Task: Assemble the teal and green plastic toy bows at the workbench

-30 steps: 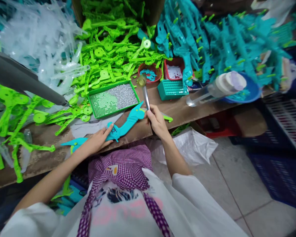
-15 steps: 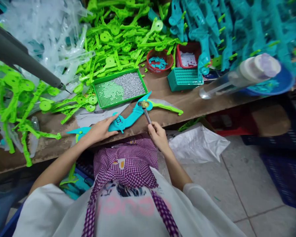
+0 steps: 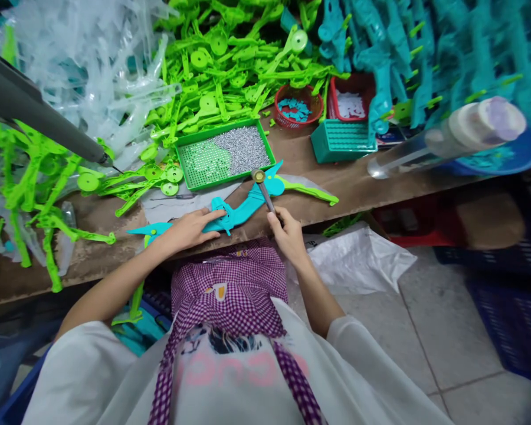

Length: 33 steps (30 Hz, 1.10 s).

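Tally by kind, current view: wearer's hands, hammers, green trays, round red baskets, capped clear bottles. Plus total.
Hands: 2 (left hand on a turquoise part, right hand gripping the hammer)
Hammers: 1
Green tray: 1
Round red basket: 1
Capped clear bottle: 1
Total: 6

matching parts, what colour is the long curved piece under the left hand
Turquoise; the piece shows best in the head view.

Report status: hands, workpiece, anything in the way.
Left hand on teal part; right hand gripping hammer. Green tray close beyond part, nothing clearly blocking.
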Motion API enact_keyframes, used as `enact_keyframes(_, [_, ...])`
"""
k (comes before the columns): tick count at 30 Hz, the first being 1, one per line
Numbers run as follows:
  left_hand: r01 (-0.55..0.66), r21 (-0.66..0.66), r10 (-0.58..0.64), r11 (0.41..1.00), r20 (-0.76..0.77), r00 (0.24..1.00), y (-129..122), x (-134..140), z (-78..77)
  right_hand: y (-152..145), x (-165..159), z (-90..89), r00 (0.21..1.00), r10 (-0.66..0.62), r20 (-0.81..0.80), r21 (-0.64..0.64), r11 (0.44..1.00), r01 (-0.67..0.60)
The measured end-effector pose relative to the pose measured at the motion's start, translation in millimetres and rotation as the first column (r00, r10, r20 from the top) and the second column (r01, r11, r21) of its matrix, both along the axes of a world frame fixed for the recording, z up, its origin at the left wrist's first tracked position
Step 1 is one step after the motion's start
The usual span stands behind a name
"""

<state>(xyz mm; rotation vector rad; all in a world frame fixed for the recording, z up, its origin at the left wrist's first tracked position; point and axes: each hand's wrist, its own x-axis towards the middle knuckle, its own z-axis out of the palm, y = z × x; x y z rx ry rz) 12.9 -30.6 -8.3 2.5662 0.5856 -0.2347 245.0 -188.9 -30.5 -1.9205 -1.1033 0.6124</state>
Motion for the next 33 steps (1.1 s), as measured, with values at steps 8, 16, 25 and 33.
enact_keyframes(8, [-0.013,0.023,0.012,1.0,0.026,1.0,0.3,-5.2,-3.6,-1.9,7.9,-0.6,0.999,-0.004,0.05,-0.012,1.0,0.005])
enact_keyframes(16, [-0.001,0.054,0.005,0.999,-0.073,0.997,-4.2,0.9,6.5,1.0,6.2,1.9,0.996,0.041,0.08,-0.019,0.999,-0.039])
enact_keyframes(25, [-0.106,-0.017,0.107,0.994,0.041,0.993,-2.2,-0.4,-6.7,87.7,48.2,24.1,0.811,0.12,0.572,-0.052,0.993,-0.11])
enact_keyframes(33, [-0.12,0.068,0.115,0.99,0.081,0.99,-13.0,0.3,0.6,155.7,62.9,6.3,0.677,0.259,0.689,-0.1,0.959,-0.266])
